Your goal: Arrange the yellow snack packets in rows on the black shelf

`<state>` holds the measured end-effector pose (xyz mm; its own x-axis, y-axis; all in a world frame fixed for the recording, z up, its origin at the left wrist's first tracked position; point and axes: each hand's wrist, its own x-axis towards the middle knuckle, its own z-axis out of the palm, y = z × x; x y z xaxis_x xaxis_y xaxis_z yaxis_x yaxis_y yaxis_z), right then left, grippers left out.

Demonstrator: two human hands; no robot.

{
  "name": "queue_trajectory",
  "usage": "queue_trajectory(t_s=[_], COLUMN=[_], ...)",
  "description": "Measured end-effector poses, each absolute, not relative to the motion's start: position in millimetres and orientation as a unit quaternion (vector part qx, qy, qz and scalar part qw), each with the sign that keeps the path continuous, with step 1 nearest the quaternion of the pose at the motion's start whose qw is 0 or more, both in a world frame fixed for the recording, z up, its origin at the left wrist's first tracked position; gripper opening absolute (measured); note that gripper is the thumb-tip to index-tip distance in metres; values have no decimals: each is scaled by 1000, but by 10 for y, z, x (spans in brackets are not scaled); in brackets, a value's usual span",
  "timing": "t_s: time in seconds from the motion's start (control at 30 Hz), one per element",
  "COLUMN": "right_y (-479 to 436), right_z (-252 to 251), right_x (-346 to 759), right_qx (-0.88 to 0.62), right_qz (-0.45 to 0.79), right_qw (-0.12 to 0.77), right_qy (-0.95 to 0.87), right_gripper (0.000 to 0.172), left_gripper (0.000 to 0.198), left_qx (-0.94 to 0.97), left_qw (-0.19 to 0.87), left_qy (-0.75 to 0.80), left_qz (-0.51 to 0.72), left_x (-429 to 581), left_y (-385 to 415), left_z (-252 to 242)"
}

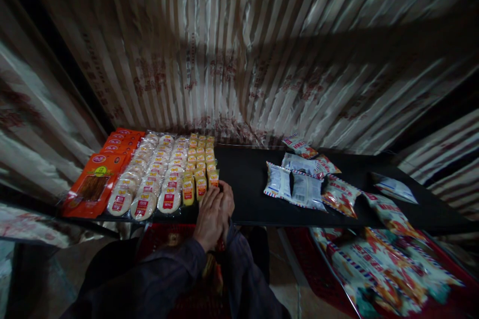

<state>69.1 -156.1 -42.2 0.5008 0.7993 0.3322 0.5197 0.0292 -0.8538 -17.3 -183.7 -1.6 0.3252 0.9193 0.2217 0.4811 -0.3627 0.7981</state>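
My left hand (208, 220) and my right hand (226, 203) are close together at the shelf's front edge. Both have closed fingers around the lower part of a small yellow snack packet (213, 177), whose top shows above them. It stands at the front of the rightmost of several short rows of yellow packets (201, 185). Just left are rows of round white crackers in clear wrappers with red labels (169, 199). Part of my right hand is hidden behind the left.
Orange snack bags (92, 184) lie in a row at the far left of the black shelf (239, 187). Blue-and-white-edged snack bags (307, 190) lie loosely on its right. More bags (374, 264) fill a red basket (305, 261) below. A striped, printed sheet (239, 60) hangs behind.
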Motion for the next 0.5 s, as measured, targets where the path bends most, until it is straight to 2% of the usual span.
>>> queue_trajectory(t_s=[0.1, 0.27, 0.5], right_y=[-1497, -1475, -1522], right_z=[-355, -306, -285], right_x=[705, 682, 669], right_qx=[-718, -740, -729], right_qz=[163, 162, 136], right_qw=[495, 473, 466], right_qy=[-462, -450, -482], right_gripper=[39, 40, 35], left_gripper=[53, 50, 47], left_qx=[812, 875, 889], left_qw=[218, 115, -27], left_qy=[457, 417, 398], left_qz=[291, 216, 227], left_x=[-315, -421, -478], left_y=[-1770, -1666, -1597], left_z=[16, 22, -186])
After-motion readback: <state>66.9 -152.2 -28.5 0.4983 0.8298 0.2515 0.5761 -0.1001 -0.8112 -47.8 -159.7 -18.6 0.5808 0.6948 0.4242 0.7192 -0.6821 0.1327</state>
